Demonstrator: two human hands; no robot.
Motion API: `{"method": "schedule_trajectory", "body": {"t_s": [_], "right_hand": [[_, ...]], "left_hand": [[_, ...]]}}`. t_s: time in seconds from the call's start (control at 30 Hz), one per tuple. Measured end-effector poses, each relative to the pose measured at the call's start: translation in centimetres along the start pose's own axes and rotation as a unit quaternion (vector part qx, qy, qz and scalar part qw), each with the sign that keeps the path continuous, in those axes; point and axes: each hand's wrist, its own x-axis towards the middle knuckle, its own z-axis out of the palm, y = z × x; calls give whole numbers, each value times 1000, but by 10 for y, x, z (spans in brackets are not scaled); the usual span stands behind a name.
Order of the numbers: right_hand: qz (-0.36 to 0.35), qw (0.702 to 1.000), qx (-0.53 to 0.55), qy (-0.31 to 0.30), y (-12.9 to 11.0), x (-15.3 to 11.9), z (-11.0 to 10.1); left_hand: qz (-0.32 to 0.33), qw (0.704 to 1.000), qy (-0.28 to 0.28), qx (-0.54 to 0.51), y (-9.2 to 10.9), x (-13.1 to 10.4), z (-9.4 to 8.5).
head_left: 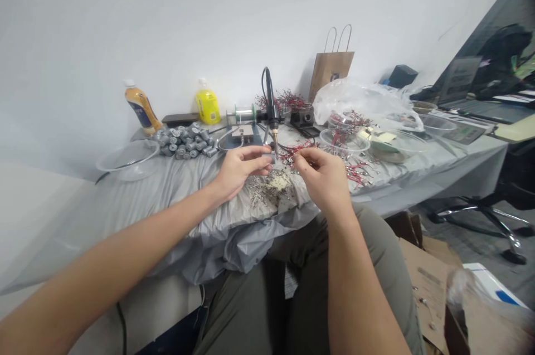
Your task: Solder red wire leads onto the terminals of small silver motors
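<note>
The left hand (237, 171) has its grip closed on a small grey cylinder (268, 159), pinched between the thumb and the fingers. The cylinder lies at the fingertips, with its far end sticking out past them toward the right hand (324, 176). Its long axis runs roughly level, from side to side across the view, so that the free end points right. That end is just beside the metal tip of a soldering iron (272, 112), which stands nearly upright with its tip down; whether the two touch cannot be told.

The right hand's grip is closed too, thumb and forefinger drawn together on the other side of the iron's tip, apart from the cylinder. Anything between those fingertips is too small to make out.

Both hands are above the front part of the desk (200, 185), which is covered with a wrinkled grey sheet. Below them lies a scatter of small bits (271, 190). A pile of similar grey cylinders (184, 141) lies to the left, beside a clear plastic lid (129, 157). Behind the hands is a solder spool (244, 113), and small parts with red wires (357, 172) lie to the right.
</note>
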Motion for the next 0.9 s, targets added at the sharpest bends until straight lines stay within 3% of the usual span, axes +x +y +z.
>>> {"method": "schedule_trajectory", "body": {"t_s": [0.9], "right_hand": [[2, 1000, -9, 0, 1, -1, 1]], "left_hand": [[4, 1000, -1, 0, 1, 0, 0]]}}
